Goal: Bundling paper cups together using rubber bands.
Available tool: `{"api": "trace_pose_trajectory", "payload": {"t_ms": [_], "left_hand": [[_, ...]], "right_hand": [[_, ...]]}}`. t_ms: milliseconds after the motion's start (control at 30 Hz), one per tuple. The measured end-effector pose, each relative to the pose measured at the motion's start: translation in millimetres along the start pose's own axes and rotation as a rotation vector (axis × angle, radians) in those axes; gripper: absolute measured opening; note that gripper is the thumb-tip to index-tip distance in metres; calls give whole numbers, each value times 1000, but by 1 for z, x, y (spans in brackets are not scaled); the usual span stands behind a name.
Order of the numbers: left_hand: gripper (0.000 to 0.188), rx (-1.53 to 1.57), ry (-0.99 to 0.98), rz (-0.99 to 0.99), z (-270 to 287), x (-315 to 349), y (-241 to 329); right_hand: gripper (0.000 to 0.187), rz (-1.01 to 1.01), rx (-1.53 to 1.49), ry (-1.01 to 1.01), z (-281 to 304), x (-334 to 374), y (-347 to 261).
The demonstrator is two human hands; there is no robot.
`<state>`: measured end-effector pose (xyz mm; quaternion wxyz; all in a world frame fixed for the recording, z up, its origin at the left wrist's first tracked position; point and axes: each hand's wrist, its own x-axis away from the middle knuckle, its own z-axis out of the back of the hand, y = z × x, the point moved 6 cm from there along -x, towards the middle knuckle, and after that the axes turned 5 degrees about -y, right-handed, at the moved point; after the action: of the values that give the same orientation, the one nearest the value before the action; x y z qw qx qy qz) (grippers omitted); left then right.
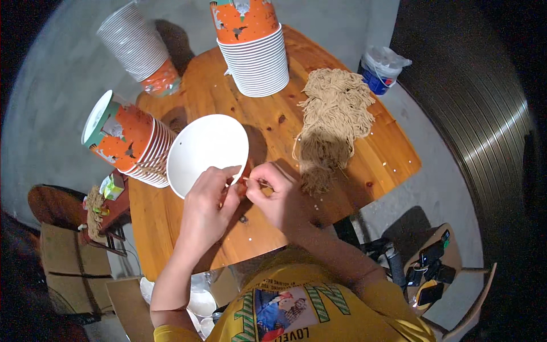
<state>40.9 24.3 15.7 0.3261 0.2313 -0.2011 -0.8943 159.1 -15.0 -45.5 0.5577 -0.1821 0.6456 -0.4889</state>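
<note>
Left hand (208,196) curled, fingers half closed, gripping the near rim of a white paper bowl (206,149) that is tipped up on edge, its open inside facing the camera. Right hand (273,191) pinched narrow, thumb and fingertips together on a small thin piece right at the bowl's near-right rim; what the piece is cannot be told, too small. The two hands almost touch each other, both just above the wooden bench (268,228) near its middle.

Bowl sits left of centre, leaning against a sideways stack of orange printed bowls (130,141) on the left edge of the bench. Far centre: an upright stack of white bowls with an orange printed one on top (253,45). Far left, off the bench: another tilted bowl stack (139,48). Right of the hands: pile of tan noodles (333,119) spread on the bench, running far to near. White and blue bucket (380,69) on the floor, far right. Chair with dark gadgets (433,265) near right.
</note>
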Motion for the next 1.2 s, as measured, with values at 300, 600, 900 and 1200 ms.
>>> {"api": "trace_pose_trajectory", "payload": {"t_ms": [300,600,900,1200], "left_hand": [[25,33,-41,46,0,-2,0],[22,144,-214,115,-2,-7,-25],[14,415,-457,223,-13,-25,-45],[12,199,-386,178,-9,-30,-45]], "right_hand": [[11,-13,-38,25,-8,0,13],[12,-3,-14,16,-7,-4,6],[12,38,-19,36,-10,-5,7],[7,-220,-75,-124,-6,-4,9]]}}
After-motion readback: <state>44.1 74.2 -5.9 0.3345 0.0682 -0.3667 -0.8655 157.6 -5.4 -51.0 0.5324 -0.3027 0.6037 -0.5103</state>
